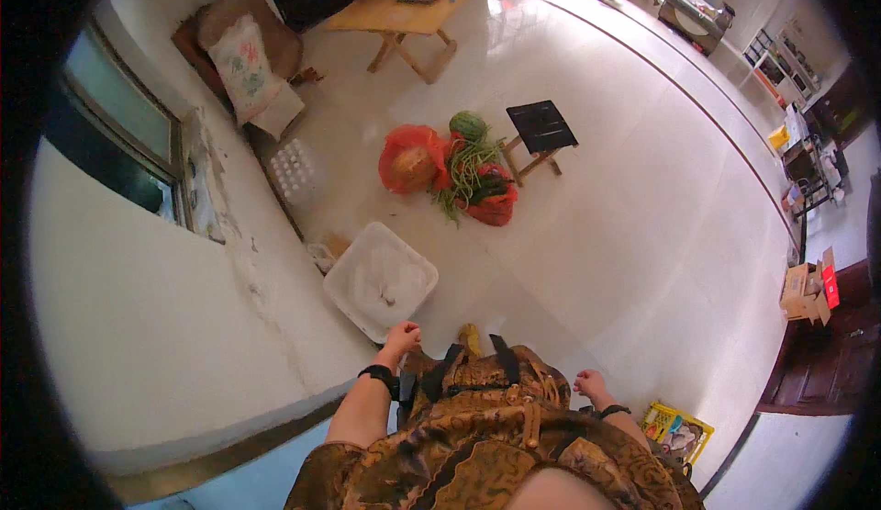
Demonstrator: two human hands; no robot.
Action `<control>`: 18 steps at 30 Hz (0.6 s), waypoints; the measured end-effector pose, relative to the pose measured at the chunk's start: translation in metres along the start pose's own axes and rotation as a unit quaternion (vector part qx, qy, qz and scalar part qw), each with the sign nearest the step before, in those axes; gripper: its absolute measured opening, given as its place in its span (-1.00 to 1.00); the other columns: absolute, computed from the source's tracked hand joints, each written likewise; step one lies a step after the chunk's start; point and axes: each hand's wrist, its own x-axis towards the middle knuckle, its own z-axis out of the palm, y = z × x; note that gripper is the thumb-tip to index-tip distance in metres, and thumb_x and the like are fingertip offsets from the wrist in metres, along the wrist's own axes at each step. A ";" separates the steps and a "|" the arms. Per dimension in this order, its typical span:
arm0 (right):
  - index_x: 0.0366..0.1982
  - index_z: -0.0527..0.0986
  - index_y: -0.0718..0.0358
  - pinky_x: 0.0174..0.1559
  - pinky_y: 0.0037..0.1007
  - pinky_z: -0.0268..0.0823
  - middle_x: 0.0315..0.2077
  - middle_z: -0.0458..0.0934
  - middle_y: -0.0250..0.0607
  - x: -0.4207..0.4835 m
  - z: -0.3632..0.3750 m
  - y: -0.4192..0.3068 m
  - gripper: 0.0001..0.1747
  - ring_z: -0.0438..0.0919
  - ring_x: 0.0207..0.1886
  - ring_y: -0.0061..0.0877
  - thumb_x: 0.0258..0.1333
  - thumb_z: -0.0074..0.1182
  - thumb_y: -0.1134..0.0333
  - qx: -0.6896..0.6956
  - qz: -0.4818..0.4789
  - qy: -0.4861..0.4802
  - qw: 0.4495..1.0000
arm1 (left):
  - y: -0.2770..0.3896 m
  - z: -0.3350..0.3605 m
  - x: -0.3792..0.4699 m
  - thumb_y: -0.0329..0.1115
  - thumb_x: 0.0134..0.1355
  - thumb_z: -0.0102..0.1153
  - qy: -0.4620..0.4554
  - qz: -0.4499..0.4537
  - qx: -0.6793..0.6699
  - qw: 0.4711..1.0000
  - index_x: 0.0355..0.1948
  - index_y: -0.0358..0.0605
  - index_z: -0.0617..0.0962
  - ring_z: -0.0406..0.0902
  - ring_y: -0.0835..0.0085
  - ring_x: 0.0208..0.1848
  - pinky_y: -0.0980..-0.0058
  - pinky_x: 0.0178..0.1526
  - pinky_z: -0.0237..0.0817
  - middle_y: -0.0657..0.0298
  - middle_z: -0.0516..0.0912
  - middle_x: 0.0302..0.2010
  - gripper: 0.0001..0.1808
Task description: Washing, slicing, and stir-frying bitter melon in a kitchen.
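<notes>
My left hand (404,336) hangs at my side by the near corner of a white plastic tub (380,279) on the floor; its fingers are loosely curled and nothing shows in them. On my other side, my right hand (587,381) hangs over the tiles, fingers curled, also with nothing visible in it. Further ahead on the floor lie a red mesh bag (413,160) around a large tan round item, a green melon (469,125), a heap of long green beans (475,166) and a second red mesh bag (494,207) with dark green vegetables.
A folding stool (542,126) with a black seat stands right of the vegetables. Beyond is a wooden folding table (406,14). Egg trays (294,169) and a printed sack (242,66) are along the left wall. A yellow crate (701,441) stands at lower right, cardboard boxes (802,293) farther right.
</notes>
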 end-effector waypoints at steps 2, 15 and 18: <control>-0.36 0.41 0.35 -0.54 -0.51 0.33 -0.54 0.48 -0.16 0.013 0.004 -0.033 -0.76 0.48 -0.56 -0.52 -0.18 -0.07 0.43 -0.015 -0.059 0.008 0.998 | 0.005 -0.004 0.006 -0.37 -0.02 0.04 -0.004 0.000 -0.008 1.000 -0.35 -0.28 0.47 0.44 0.49 -0.53 0.54 -0.49 0.27 0.18 0.51 -0.50 -0.78; -0.46 0.50 0.23 -0.33 -0.38 0.33 -0.52 0.52 -0.15 0.064 -0.012 -0.118 -0.72 0.49 -0.42 -0.31 -0.24 -0.06 0.20 -0.385 -0.225 0.012 0.895 | -0.065 -0.049 0.005 -0.49 -0.01 0.00 -0.032 -0.208 -0.320 0.924 -0.44 -0.29 0.37 0.39 0.38 -0.64 0.48 -0.62 0.26 0.15 0.41 -0.64 -0.88; -0.57 0.49 0.28 -0.37 -0.39 0.34 -0.61 0.51 -0.16 0.082 -0.016 -0.121 -0.79 0.51 -0.52 -0.39 -0.27 -0.07 0.31 -0.317 -0.198 0.014 0.927 | -0.037 -0.039 0.004 -0.48 0.00 -0.01 -0.037 -0.175 -0.145 0.973 -0.40 -0.28 0.36 0.34 0.39 -0.67 0.49 -0.64 0.22 0.14 0.40 -0.61 -0.86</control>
